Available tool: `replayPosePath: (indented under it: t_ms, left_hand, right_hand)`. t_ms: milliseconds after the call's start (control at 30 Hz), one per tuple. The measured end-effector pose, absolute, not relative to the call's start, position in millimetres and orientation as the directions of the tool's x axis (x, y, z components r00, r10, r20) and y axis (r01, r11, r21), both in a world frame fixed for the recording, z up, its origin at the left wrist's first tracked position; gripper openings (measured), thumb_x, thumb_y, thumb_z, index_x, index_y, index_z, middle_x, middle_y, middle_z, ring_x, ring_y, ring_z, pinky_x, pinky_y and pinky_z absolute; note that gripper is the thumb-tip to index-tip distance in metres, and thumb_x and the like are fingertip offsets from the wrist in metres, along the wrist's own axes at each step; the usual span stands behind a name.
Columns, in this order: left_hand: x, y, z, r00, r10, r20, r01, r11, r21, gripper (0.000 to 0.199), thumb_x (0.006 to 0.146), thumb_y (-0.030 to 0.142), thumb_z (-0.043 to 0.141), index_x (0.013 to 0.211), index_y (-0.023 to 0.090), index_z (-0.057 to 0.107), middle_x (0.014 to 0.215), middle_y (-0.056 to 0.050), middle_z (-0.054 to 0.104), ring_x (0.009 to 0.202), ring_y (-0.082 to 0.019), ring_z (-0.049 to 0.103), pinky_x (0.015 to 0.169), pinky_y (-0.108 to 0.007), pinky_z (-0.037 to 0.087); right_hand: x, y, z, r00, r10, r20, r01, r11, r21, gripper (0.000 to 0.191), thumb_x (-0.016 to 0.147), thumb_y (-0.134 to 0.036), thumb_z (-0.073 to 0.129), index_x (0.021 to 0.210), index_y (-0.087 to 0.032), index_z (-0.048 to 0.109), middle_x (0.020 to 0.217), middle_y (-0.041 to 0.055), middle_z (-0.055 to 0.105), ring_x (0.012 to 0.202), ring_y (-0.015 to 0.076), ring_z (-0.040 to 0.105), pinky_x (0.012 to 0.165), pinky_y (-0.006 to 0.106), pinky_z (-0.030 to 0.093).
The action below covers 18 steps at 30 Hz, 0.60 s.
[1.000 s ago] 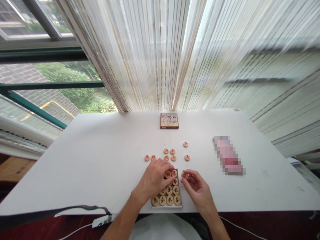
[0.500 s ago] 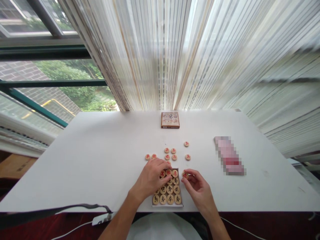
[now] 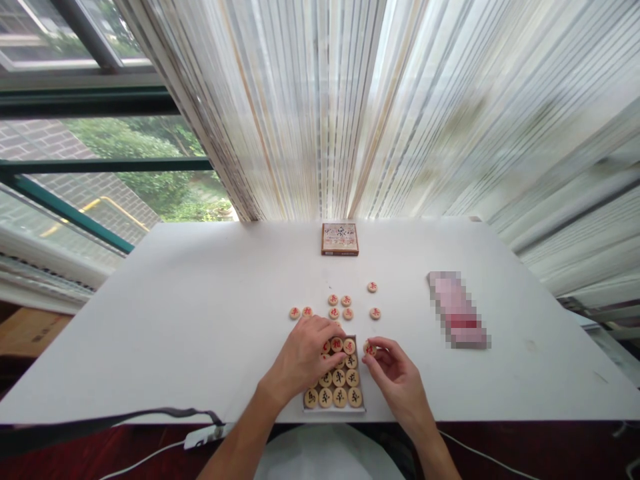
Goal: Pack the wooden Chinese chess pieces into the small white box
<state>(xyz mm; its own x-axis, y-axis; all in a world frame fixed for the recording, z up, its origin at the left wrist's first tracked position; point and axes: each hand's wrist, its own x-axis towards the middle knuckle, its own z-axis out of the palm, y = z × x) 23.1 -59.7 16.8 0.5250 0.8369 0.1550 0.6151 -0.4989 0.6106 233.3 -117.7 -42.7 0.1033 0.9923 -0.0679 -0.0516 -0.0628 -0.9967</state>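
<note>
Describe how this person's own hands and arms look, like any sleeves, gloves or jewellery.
The left hand and right hand are both ungloved. The left forearm and right forearm are bare as far as they show, with no sleeve, watch or bracelet in view. No ring shows, though some fingers are partly hidden.

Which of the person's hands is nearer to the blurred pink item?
Right. The right hand is left of the blurred pink item and nearer the person; the left hand is farther left, partly over the tray.
</note>
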Motion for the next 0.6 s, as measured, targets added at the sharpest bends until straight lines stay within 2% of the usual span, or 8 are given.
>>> replayPosePath:
  t_ms: [133,300,500,600]
  left_hand:
    - [15.9,-62.2,15.5,0.479,0.842,0.247,0.581,-0.515,0.630,0.022,0.087,0.023,0.075,0.108,0.025,0.067,0.110,-0.002,0.073,0.105,-0.022,0.064,0.098,-0.040,0.048]
    - [1.0,-69.4,16.2,0.383,0.850,0.362,0.554,-0.525,0.646,0.012,0.096,0.022,0.064,0.107,0.024,0.067,0.106,-0.004,0.072,0.105,-0.022,0.064,0.103,-0.041,0.046]
    - [4.1,-86.3,21.4,0.372,0.876,0.307,0.477,-0.464,0.747,0.012,0.097,0.024,0.062,0.108,0.023,0.067,0.103,-0.004,0.072,0.100,-0.020,0.065,0.092,-0.034,0.051]
    - [15.1,-96.0,24.0,0.369,0.889,0.270,0.424,-0.419,0.803,0.015,0.096,0.025,0.063,0.110,0.024,0.068,0.105,-0.004,0.073,0.101,-0.019,0.066,0.092,-0.032,0.052]
  right_hand:
    - [233.2,-117.6,-42.5,0.117,0.992,-0.051,-0.050,-0.046,-0.998,0.031,0.084,-0.038,0.078,0.108,-0.022,0.068,0.099,0.0069,0.073,0.088,0.0198,0.071,0.086,0.032,0.059]
    - [232.7,-117.5,-40.2,0.135,0.990,-0.034,-0.035,-0.030,-0.999,0.032,0.083,-0.037,0.080,0.107,-0.020,0.068,0.098,0.0076,0.074,0.086,0.0197,0.072,0.085,0.032,0.060]
    - [228.9,-121.7,-37.7,0.132,0.991,-0.034,-0.054,-0.027,-0.998,0.029,0.084,-0.034,0.080,0.107,-0.021,0.068,0.100,0.0069,0.074,0.090,0.0191,0.073,0.088,0.030,0.061]
    - [225.3,-128.4,-31.2,0.085,0.996,-0.040,-0.088,-0.033,-0.996,0.028,0.086,-0.033,0.078,0.110,-0.022,0.067,0.104,0.0064,0.075,0.095,0.0193,0.073,0.090,0.030,0.061]
